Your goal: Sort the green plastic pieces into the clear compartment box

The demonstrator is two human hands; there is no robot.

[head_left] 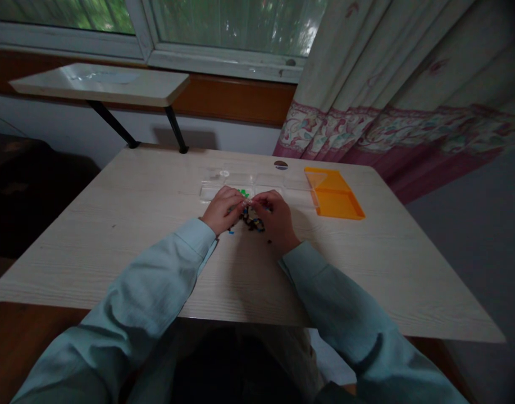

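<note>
My left hand (224, 210) and my right hand (279, 217) meet over the middle of the table, fingertips pinched together and almost touching. Whatever they grip between them is too small to name. Beneath the fingers lies a loose pile of tiny dark, blue and yellow pieces (254, 225), partly covered by the hands. A few bright green pieces (242, 192) show just beyond the fingertips, at a clear plastic compartment box (269, 180). The box lies behind both hands, its near side partly hidden by them.
An orange plastic tray (339, 201) lies right of the clear box, overlapping its end. A dark round spot (281, 165) shows near the table's (156, 224) back edge. A raised white shelf (109, 81) on black legs stands back left. A curtain (345, 112) hangs behind.
</note>
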